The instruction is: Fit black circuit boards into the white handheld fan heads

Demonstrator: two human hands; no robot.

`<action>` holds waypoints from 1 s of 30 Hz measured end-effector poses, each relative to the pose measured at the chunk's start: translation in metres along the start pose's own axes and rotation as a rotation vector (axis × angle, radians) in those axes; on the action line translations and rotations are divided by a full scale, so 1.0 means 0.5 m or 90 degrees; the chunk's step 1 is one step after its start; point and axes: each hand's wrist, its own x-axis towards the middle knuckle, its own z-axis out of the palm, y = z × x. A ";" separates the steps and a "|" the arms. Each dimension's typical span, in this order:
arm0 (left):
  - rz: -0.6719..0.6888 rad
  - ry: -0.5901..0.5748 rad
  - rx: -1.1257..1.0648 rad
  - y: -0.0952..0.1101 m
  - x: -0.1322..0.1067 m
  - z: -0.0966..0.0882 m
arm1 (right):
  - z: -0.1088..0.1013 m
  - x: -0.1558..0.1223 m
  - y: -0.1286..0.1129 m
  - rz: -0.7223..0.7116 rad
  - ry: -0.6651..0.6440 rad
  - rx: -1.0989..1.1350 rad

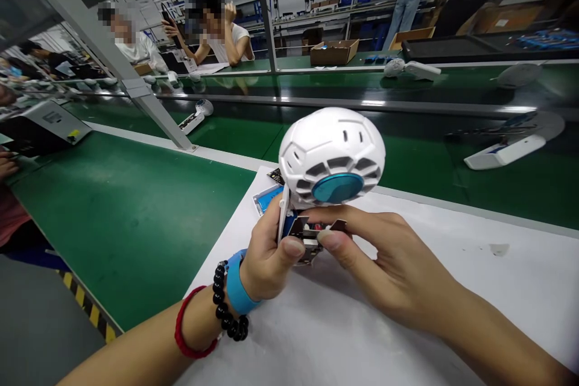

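Observation:
I hold a white handheld fan (332,154) upright over a white mat (474,277). Its round slotted head has a blue disc in the middle and faces me. My left hand (266,256) is wrapped round the fan's open white handle from the left, thumb pressed on it. My right hand (384,262) comes in from the right and pinches a small dark circuit part (310,235) in the open handle with thumb and fingers. My left wrist carries a blue band, black beads and a red cord.
A blue-and-white part (266,196) lies on the mat behind my left hand. Beyond runs a green conveyor belt (429,169) with more fans (196,116) and a white handle piece (504,152). Two people sit across at the far left; a cardboard box (333,51) stands behind.

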 end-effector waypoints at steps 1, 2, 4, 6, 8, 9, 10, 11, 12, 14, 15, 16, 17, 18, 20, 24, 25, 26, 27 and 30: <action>0.005 0.001 0.002 0.000 0.000 0.000 | 0.000 0.000 -0.001 0.004 0.000 0.007; 0.008 0.001 0.000 -0.001 0.000 0.000 | 0.000 0.000 -0.001 0.003 -0.001 0.011; 0.011 0.001 0.002 -0.001 -0.001 0.000 | -0.003 0.000 -0.002 0.006 -0.011 0.011; 0.007 0.003 0.004 0.001 -0.001 0.001 | -0.004 -0.001 -0.003 0.006 -0.023 0.006; -0.012 0.011 -0.010 0.003 -0.002 0.002 | -0.001 -0.001 -0.004 0.005 0.026 0.006; -0.032 0.014 -0.030 0.005 -0.002 0.002 | 0.002 0.000 -0.004 0.011 0.080 0.012; -0.057 0.015 -0.055 0.006 -0.003 0.003 | 0.006 0.003 -0.005 0.022 0.135 0.022; -0.082 0.016 -0.081 0.007 -0.004 0.003 | 0.010 0.005 -0.006 0.042 0.170 0.033; -0.104 0.015 -0.103 0.007 -0.005 0.003 | 0.015 0.009 -0.007 0.067 0.183 0.048; -0.129 0.011 -0.111 0.008 -0.005 0.004 | 0.023 0.017 -0.011 0.114 0.155 0.072; -0.128 0.013 -0.092 0.008 -0.004 0.005 | 0.027 0.020 -0.012 0.133 0.143 0.080; -0.121 0.014 -0.064 0.008 -0.002 0.005 | 0.030 0.023 -0.013 0.151 0.147 0.086; -0.117 0.015 -0.039 0.009 0.000 0.005 | 0.033 0.025 -0.013 0.165 0.164 0.091; -0.122 0.009 -0.027 0.010 0.002 0.005 | 0.034 0.027 -0.011 0.173 0.185 0.098; -0.170 -0.015 -0.054 0.012 0.008 0.005 | 0.033 0.031 -0.003 0.186 0.213 0.128; -0.319 -0.120 -0.132 0.018 0.018 0.004 | 0.016 0.034 0.023 0.203 0.245 0.216; -0.344 -0.141 -0.136 0.019 0.019 0.004 | 0.010 0.034 0.028 0.203 0.248 0.224; -0.366 -0.156 -0.142 0.020 0.020 0.004 | 0.006 0.035 0.031 0.200 0.249 0.225; -0.385 -0.161 -0.151 0.021 0.020 0.005 | 0.002 0.035 0.032 0.199 0.249 0.222; -0.406 -0.155 -0.178 0.022 0.016 0.009 | 0.001 0.035 0.028 0.222 0.225 0.230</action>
